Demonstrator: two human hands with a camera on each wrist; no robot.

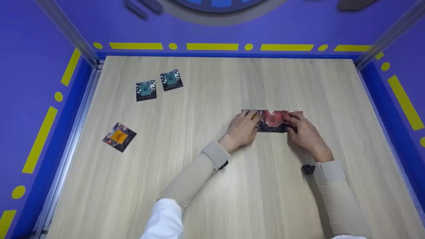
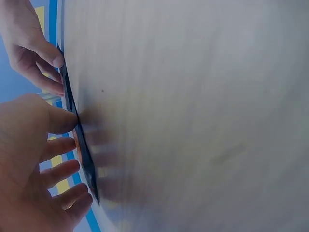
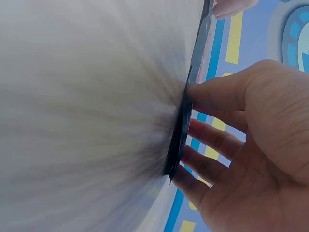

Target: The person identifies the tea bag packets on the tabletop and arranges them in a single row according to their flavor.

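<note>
Three dark square cards lie edge to edge in a row at the right of the table in the head view; the middle card [image 1: 273,120] shows a red picture. My left hand [image 1: 241,128] rests on the left card, which has an orange patch, and my right hand [image 1: 305,134] on the right one. In the left wrist view, the thumb and spread fingers of my left hand [image 2: 43,154] touch the row's dark edge [image 2: 86,162]. The thumb of my right hand [image 3: 251,130] meets the dark edge [image 3: 179,133] in the right wrist view, its fingers spread along it.
On the wooden table [image 1: 199,159], two teal-and-black cards [image 1: 145,90] [image 1: 171,80] lie at the back left. An orange-and-black card [image 1: 120,136] lies turned at an angle nearer the left edge. Blue walls [image 1: 212,35] with yellow marks stand around the back and sides.
</note>
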